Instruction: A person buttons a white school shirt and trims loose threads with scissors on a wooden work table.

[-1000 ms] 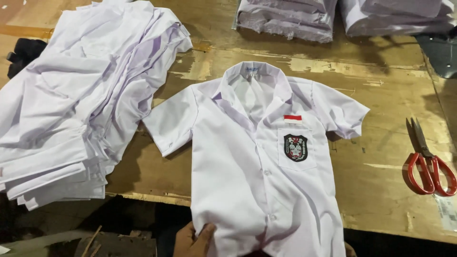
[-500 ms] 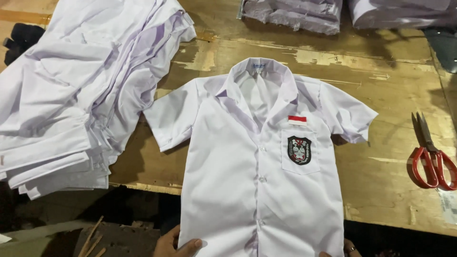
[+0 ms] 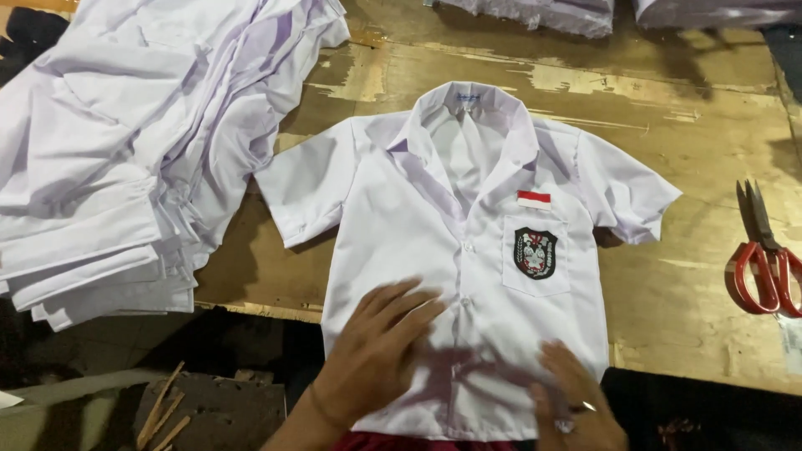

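Hands flat, fingers spread | left hand (image 3: 376,351), right hand (image 3: 576,401) apart on white shirt (image 3: 451,242) hem

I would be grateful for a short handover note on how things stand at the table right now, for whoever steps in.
Left hand: open, palm flat on the lower front of the white shirt, left of the button line.
Right hand: open, flat on the hem area at the lower right; a ring shows on one finger.
The shirt lies face up on the wooden table, collar away from the person, sleeves spread, hem hanging over the near edge.
Done: shirt laid out, front closed.
Left: it is not yet folded.
Nearby: a stack of white garments at the left, red-handled scissors at the right.
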